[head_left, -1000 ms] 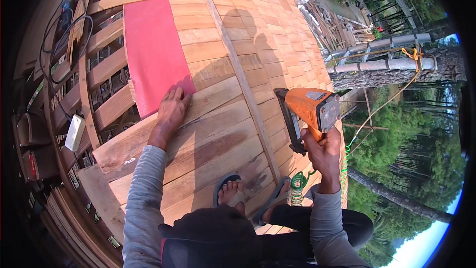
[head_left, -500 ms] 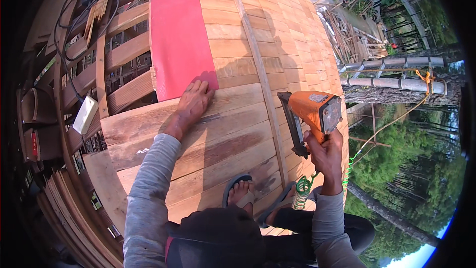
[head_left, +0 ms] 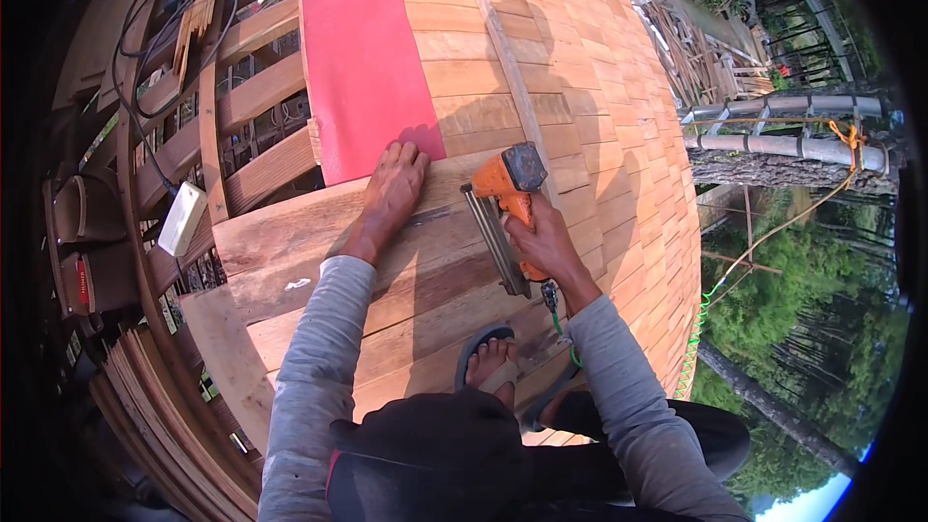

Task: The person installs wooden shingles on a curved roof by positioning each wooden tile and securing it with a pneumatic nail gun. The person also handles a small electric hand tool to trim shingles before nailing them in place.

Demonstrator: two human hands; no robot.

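Observation:
My left hand (head_left: pixel 391 193) lies with its fingers stretched over the upper edge of a wooden board (head_left: pixel 280 213), at the lower right corner of a red sheet (head_left: pixel 362 68). An orange nail gun (head_left: pixel 495 179) is gripped by its handle in my right hand (head_left: pixel 543 244). The gun is held above the boards, to the right of my left hand, and its long dark magazine slants down toward my foot. A green coiled air hose (head_left: pixel 558 319) hangs from the handle's lower end. Whether the gun's nose touches the wood I cannot tell.
Overlapping wooden shingles (head_left: pixel 590 106) cover the right, crossed by a long batten (head_left: pixel 503 43). Open wooden framing (head_left: pixel 261 87) with gaps lies at the left, with a black cable (head_left: pixel 121 58), a white box (head_left: pixel 181 219) and brown pouches (head_left: pixel 92 280). My sandalled foot (head_left: pixel 490 362) stands on the boards.
My right hand has brought the nail gun leftward, closer to my left hand, and turned it. My left hand stays at the red sheet's corner. The whole view has shifted slightly.

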